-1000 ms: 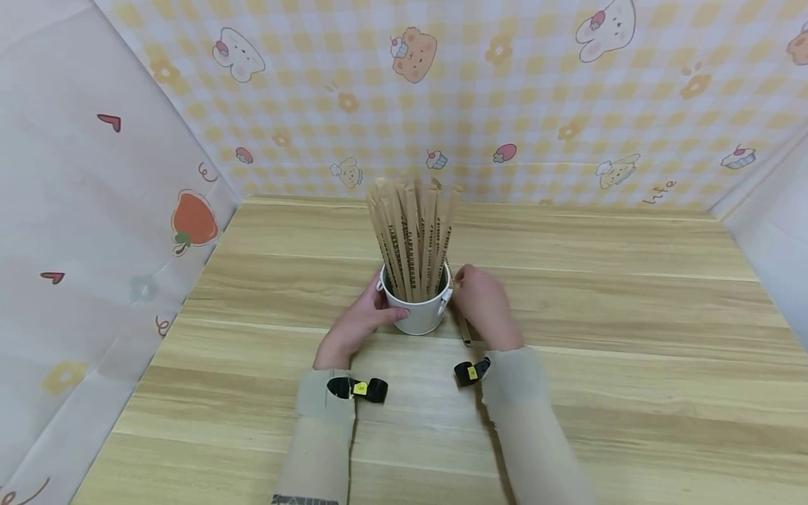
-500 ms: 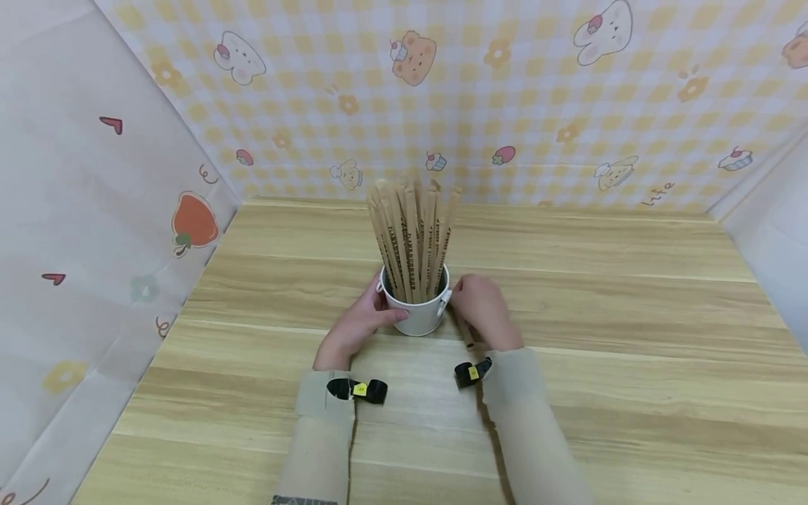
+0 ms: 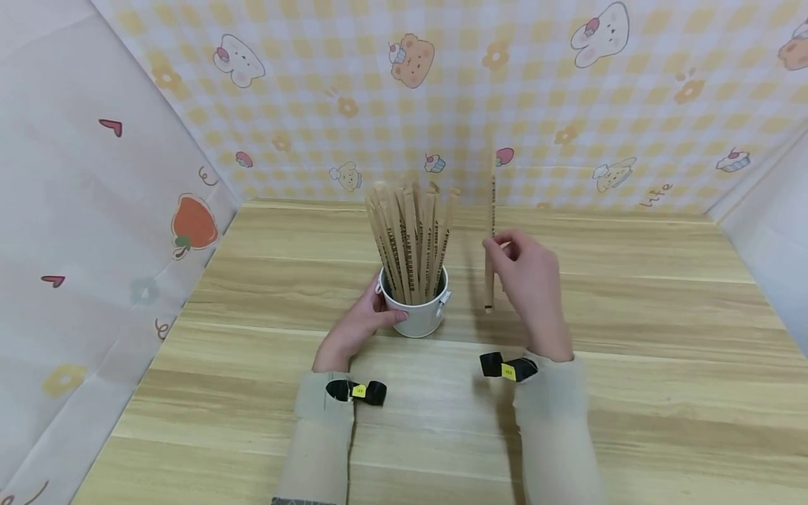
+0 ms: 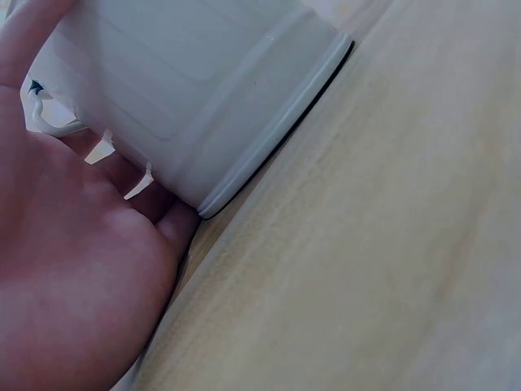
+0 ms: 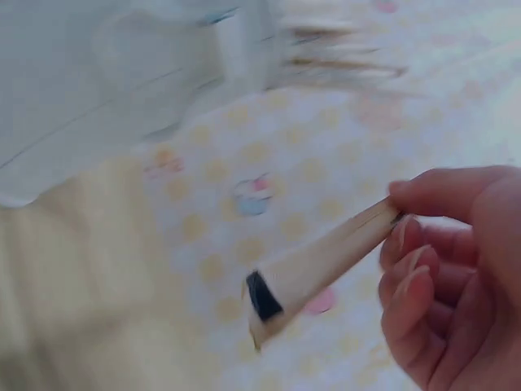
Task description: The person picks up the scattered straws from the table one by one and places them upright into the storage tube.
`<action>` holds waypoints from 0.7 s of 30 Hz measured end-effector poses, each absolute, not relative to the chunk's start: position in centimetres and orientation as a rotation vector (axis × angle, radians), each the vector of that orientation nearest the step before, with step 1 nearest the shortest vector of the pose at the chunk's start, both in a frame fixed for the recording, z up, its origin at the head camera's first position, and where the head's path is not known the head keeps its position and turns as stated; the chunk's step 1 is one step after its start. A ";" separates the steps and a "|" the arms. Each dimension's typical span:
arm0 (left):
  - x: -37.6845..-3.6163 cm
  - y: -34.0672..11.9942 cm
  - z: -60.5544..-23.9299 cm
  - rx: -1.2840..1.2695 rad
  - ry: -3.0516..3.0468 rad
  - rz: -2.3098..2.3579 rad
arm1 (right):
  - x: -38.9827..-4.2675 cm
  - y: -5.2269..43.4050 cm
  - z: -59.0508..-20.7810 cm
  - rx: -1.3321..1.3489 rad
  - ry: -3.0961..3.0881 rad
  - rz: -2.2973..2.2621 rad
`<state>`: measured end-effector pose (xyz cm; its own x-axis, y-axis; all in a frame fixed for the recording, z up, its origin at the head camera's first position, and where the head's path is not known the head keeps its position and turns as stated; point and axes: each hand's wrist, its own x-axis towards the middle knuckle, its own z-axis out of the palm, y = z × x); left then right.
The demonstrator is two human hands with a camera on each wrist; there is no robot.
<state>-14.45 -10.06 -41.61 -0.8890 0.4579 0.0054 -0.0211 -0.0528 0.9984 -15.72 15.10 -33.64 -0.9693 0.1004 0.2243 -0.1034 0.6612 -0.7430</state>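
Observation:
A small white bucket (image 3: 418, 322) stands on the wooden table, filled with a bundle of brown paper-wrapped straws (image 3: 409, 245) that bear dark print. My left hand (image 3: 355, 328) grips the bucket's left side, its thumb across the front. In the left wrist view, fingers of the left hand (image 4: 73, 261) reach behind the bucket wall (image 4: 195, 90) near its base. To the right of the bucket, my right hand (image 3: 532, 284) pinches one wrapped straw (image 3: 489, 284) between thumb and fingers, holding it nearly upright. In the right wrist view this straw's lower end (image 5: 305, 269) has a black band.
The wooden tabletop (image 3: 644, 301) spreads to both sides. A yellow-checked cloth (image 3: 442, 105) with cartoon prints hangs behind it, and a white printed cloth (image 3: 82, 210) stands at the left. Both wrists carry black straps, the left strap (image 3: 356, 391) and the right strap (image 3: 508, 369).
My right hand, low beside the bucket with the straw partly hidden, has lifted and moved right; the straw now stands nearly upright in its fingers. The left hand and bucket have stayed put.

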 end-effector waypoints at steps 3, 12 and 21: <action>-14.4 -10.0 -41.5 0.453 1.903 2.003 | -15.0 14.9 -32.5 0.074 -2.467 1.212; -14.4 -10.3 -42.0 0.399 1.921 1.980 | -13.4 13.0 -30.5 0.297 -2.193 1.288; -15.0 -10.5 -43.3 0.422 1.921 1.999 | -13.7 10.8 -31.5 0.461 -2.326 1.161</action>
